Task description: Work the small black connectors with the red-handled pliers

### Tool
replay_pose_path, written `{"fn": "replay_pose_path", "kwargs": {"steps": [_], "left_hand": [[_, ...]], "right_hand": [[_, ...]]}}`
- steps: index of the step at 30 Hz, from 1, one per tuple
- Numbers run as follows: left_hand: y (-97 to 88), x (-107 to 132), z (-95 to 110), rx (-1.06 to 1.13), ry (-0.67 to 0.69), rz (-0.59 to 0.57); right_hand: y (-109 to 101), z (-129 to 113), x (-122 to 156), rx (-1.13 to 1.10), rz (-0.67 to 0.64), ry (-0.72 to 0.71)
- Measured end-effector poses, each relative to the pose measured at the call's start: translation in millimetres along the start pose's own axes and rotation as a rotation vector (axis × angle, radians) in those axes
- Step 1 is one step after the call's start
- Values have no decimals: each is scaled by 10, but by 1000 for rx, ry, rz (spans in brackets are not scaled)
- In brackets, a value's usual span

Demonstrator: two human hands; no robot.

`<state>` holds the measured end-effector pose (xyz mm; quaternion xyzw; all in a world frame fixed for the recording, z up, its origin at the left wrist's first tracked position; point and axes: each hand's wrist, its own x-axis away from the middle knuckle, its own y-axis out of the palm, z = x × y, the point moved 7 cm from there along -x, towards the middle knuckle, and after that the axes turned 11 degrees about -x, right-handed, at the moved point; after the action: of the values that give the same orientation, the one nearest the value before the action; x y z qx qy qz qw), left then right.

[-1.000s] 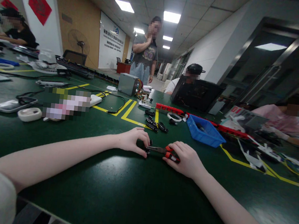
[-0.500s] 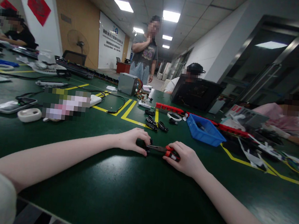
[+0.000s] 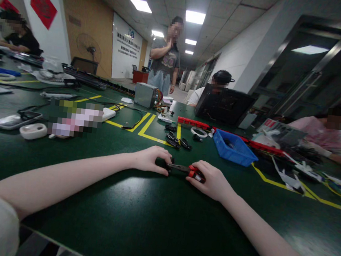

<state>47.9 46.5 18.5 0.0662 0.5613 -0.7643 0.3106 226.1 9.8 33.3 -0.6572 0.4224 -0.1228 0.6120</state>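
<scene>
My right hand (image 3: 209,177) is closed around the red and black handles of needle-nose pliers (image 3: 181,168), whose jaws point left. Thumb and fingers of my left hand (image 3: 153,160) are curled about a small black piece (image 3: 170,163), mostly hidden by the fingers. The plier tips meet this piece; whether they grip it I cannot make out. Just beyond my hands lie several black bundled cables (image 3: 173,140) on the green table (image 3: 135,222).
A blue bin (image 3: 234,149) with dark items stands right of the cables, in front of a red strip (image 3: 192,123). A metal power supply box (image 3: 145,95) is farther back. Left are a white oval object (image 3: 33,131) and a phone-like device (image 3: 17,120). Several people are around the table.
Both hands keep nearly the same place. The black piece and the plier jaws have turned slightly between my fingers.
</scene>
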Motion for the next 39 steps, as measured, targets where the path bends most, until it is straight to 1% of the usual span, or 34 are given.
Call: {"fn": "replay_pose_path", "kwargs": {"steps": [17,20,24,29,33,39], "left_hand": [[-7,7,12,27,-15,-2],[-8,9,7,25,-16,0],[-6,10,7,17,-2,6],[-17,4,17,-9,20,34],[-17,1,23,-66,23,44],[-29,25,-1,-203,-54,62]], "right_hand": [[14,-24,-21,90,-38,-21],[2,-24,-12,122,-3,-26],[-44,-42,6,187,78,-48],[-86,-18,21,211,146,-41],[-87,1,25,207,157,-35],[-84,-13,17,217,159,-48]]}}
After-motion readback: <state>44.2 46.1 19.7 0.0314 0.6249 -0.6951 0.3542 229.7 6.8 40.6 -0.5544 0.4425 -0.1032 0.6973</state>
